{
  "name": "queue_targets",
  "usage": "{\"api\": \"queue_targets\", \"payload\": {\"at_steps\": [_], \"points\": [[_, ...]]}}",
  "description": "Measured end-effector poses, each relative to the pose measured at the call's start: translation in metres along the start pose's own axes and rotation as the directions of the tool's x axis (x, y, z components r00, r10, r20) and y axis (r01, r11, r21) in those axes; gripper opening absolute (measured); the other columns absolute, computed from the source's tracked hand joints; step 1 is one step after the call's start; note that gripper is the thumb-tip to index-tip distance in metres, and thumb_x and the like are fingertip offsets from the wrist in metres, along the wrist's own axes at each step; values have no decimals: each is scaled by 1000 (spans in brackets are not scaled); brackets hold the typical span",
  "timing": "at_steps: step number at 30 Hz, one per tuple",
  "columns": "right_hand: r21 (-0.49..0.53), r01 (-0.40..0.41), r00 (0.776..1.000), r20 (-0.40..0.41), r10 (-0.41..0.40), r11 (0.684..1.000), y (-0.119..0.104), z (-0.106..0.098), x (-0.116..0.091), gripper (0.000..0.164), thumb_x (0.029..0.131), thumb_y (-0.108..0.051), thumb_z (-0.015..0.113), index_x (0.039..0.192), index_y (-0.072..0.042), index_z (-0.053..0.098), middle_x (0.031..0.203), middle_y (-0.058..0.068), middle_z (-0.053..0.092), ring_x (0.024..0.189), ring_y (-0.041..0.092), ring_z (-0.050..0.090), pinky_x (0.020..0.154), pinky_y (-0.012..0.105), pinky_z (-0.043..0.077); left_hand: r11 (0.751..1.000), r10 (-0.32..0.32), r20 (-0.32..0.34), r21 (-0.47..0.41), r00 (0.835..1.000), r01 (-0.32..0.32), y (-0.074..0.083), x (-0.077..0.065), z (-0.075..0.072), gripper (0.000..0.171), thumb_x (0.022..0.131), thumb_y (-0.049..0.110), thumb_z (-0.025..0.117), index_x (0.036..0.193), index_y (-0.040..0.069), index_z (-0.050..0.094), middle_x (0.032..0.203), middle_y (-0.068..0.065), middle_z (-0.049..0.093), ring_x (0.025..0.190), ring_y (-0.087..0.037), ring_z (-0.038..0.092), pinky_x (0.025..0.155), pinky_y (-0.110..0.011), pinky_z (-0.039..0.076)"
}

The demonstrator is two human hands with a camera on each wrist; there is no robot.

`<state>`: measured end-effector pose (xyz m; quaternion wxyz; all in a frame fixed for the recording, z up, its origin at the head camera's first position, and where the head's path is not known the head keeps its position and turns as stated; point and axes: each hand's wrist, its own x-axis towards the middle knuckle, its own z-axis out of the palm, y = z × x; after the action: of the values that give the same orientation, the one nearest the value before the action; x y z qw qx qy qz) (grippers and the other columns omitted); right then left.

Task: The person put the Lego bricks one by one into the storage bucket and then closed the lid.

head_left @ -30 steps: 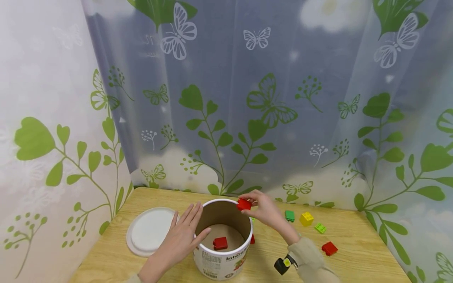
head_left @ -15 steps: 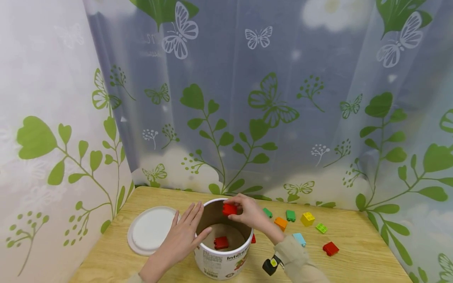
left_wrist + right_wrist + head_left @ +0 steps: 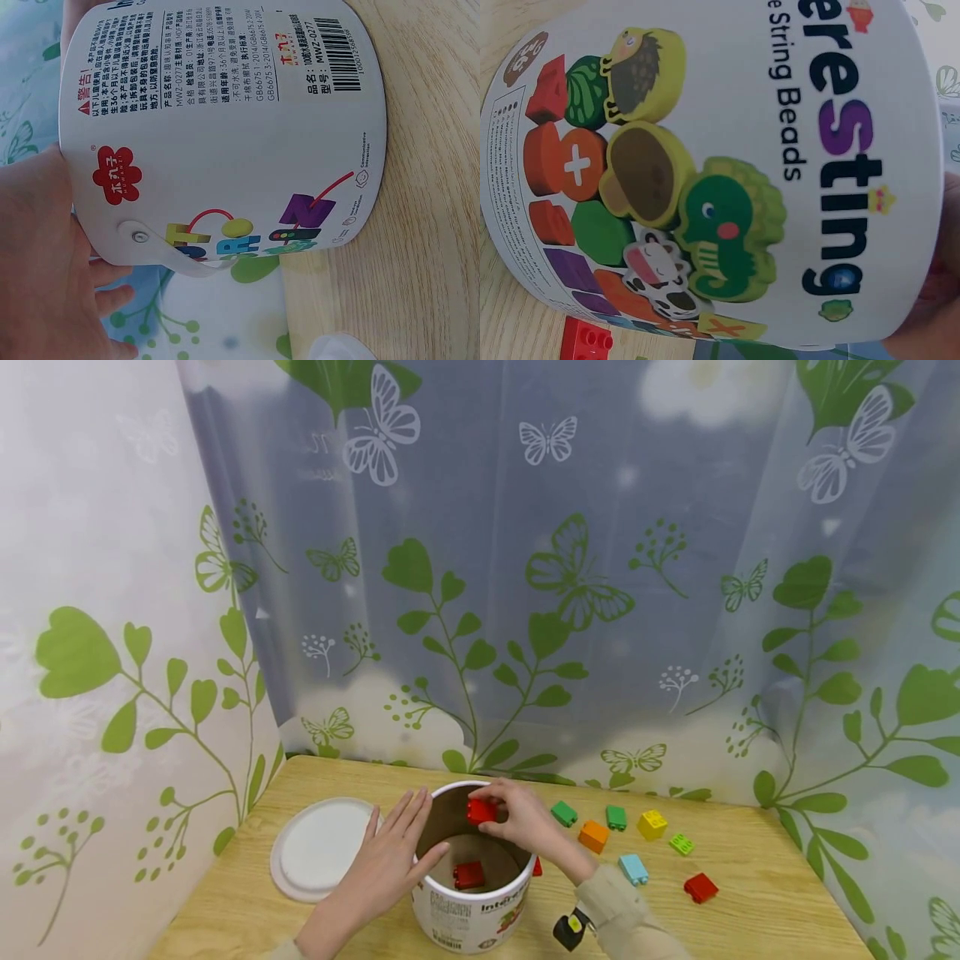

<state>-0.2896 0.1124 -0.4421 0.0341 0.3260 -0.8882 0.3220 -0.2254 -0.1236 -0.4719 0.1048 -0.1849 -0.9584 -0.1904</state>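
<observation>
A white printed bucket (image 3: 468,914) stands on the table, its open mouth facing up. My right hand (image 3: 521,814) reaches over the far right rim and pinches a red toy brick (image 3: 481,811) inside the opening. Below it, a second red brick (image 3: 468,875) lies on the bucket's floor. My left hand (image 3: 382,860) rests on the bucket's left rim with its fingers straight. In the left wrist view that hand (image 3: 45,247) lies along the rim beside the white carrying handle (image 3: 172,259). From the right wrist, the bucket's side hides most of my right hand (image 3: 930,330).
A round white lid (image 3: 326,847) lies left of the bucket. Right of it are scattered bricks: green (image 3: 616,817), orange (image 3: 593,836), yellow (image 3: 652,824), light blue (image 3: 633,869) and red (image 3: 701,887). Another red brick (image 3: 585,341) sits close against the bucket. A patterned curtain (image 3: 600,693) hangs behind the table.
My right hand has moved left and down from above the right rim, bringing the red brick into the bucket's mouth. The orange and light blue bricks have come into sight. My left hand stays on the rim.
</observation>
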Motion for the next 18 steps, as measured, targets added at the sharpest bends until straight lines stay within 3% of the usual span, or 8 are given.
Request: {"api": "queue_targets", "payload": {"at_steps": [8, 18], "points": [[80, 3, 999, -43, 0, 997, 3, 4, 0, 35, 89, -1, 76, 123, 4, 68, 113, 15, 65, 103, 34, 66, 90, 45, 57, 1000, 1, -16, -9, 1000, -1, 1, 1, 0, 76, 102, 54, 52, 157, 3, 36, 164, -12, 32, 153, -31, 26, 118, -68, 15], [204, 27, 991, -132, 0, 978, 4, -1, -8, 31, 93, -6, 73, 123, 2, 69, 113, 18, 67, 103, 38, 68, 90, 48, 56, 1000, -3, -14, -28, 1000, 3, 1, 0, 0, 76, 102, 53, 52, 157, 3, 36, 164, -12, 31, 153, -31, 25, 119, -68, 12]]}}
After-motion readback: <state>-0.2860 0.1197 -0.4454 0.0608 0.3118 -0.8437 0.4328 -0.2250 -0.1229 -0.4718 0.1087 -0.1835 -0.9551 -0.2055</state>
